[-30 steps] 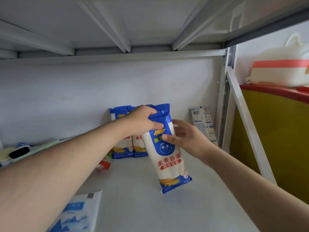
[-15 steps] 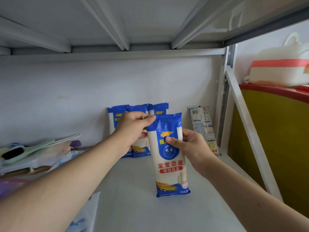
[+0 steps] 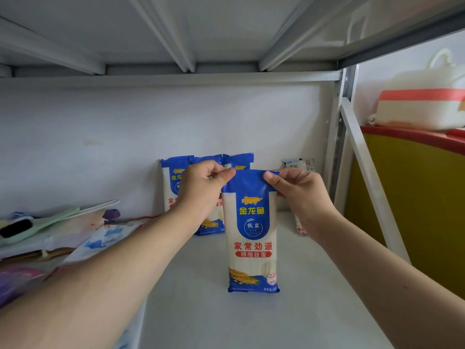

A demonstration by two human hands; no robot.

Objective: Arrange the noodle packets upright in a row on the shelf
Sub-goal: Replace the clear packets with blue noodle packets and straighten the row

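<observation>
**Both hands pinch the packet's top seam**

The left hand (image 3: 203, 190) and the right hand (image 3: 299, 195) each pinch a top corner of the packet (image 3: 253, 238), thumb in front and fingers behind, so each grip is pressed together on the blue seam. The packet stands upright, its long axis vertical, label facing the camera, and its bottom edge appears to rest on the shelf (image 3: 314, 311), well forward of the back wall.

Directly behind it, and partly hidden by the left hand, the row (image 3: 176, 180) of matching blue packets stands against the wall; three tops show. Another packet (image 3: 298, 163) with a pale label leans at the wall to the right, behind the right hand, apart from the row.

The move ahead, as I judge it, turns on this: the open place in the row lies behind the held packet and slightly right, between the row's right end and the pale packet. Pushing it straight back while keeping it vertical should seat it there. The hands are about equally near.
</observation>
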